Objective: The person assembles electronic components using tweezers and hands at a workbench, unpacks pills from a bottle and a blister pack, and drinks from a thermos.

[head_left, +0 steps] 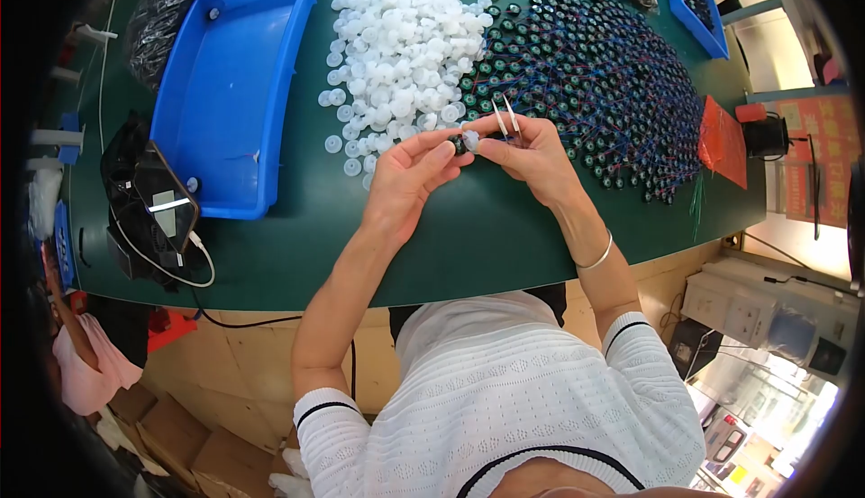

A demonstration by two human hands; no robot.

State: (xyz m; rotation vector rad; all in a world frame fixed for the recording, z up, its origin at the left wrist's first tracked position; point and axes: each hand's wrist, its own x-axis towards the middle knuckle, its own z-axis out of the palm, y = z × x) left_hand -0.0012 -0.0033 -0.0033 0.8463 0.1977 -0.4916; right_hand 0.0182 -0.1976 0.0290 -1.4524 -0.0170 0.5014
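Bench [468,255], caps [405,48] beside wired parts [604,84].
Pinching dark part [457,146] in left grip [407,174], pale cap [471,140] and tweezers [501,120] in right grip [539,161].

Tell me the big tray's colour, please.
The big tray is blue; the head view shows it best.

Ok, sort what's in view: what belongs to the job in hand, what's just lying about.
Likely the job:
- translucent white plastic discs
- wired round components
- tweezers
- probably the large blue tray

Seemingly lying about:
- cabled black device
- cardboard boxes
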